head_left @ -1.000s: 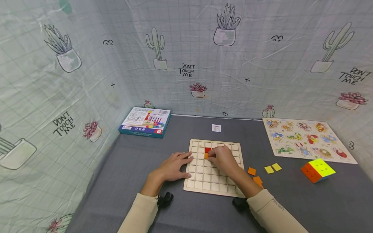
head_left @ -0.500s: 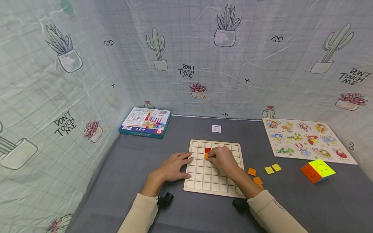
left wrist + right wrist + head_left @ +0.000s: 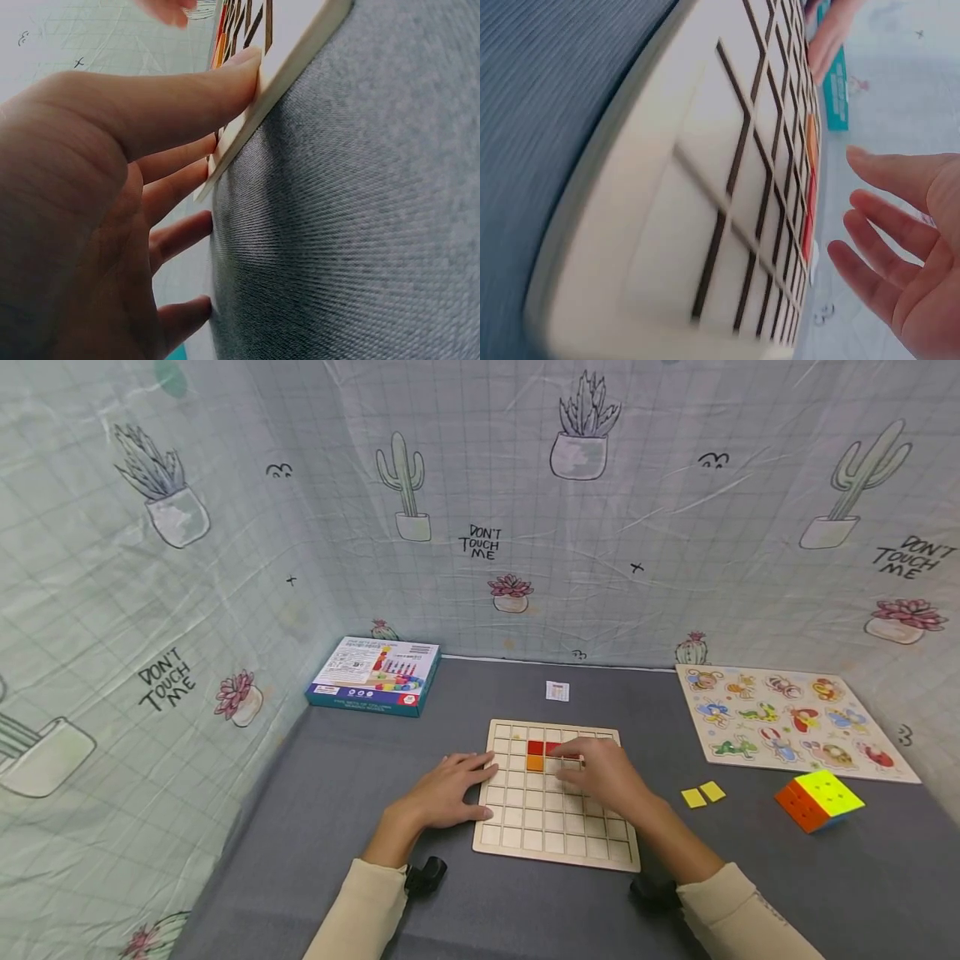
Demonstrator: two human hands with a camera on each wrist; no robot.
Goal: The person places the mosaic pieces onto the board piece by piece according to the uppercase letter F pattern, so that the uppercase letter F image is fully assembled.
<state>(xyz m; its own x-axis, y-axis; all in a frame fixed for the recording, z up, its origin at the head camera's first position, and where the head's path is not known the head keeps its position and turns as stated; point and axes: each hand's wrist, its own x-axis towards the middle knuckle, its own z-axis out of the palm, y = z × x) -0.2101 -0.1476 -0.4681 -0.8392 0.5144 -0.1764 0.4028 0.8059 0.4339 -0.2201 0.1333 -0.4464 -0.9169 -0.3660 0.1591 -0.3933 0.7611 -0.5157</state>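
A wooden grid board [image 3: 525, 818] lies on the grey table. Red tiles [image 3: 536, 747] fill part of one row near its far side, and an orange tile [image 3: 535, 763] sits just below the leftmost red one. My left hand [image 3: 448, 789] rests at the board's left edge, thumb and fingertips touching it, fingers spread. Above the board hovers my right hand [image 3: 600, 777], thumb apart from loosely bent fingers, with nothing between them in the right wrist view. It hides part of the red row in the head view.
Two yellow tiles [image 3: 702, 793] lie right of the board, with a puzzle cube [image 3: 819, 800] farther right. An insect picture board [image 3: 795, 718] is at the back right. A boxed set [image 3: 373, 675] stands at the back left, and a small printed card [image 3: 557, 691] lies behind the board.
My right hand has let go of the orange tile and drawn back to the right, uncovering it and more red. The forearm now covers the loose orange tiles' spot. My left hand stays put.
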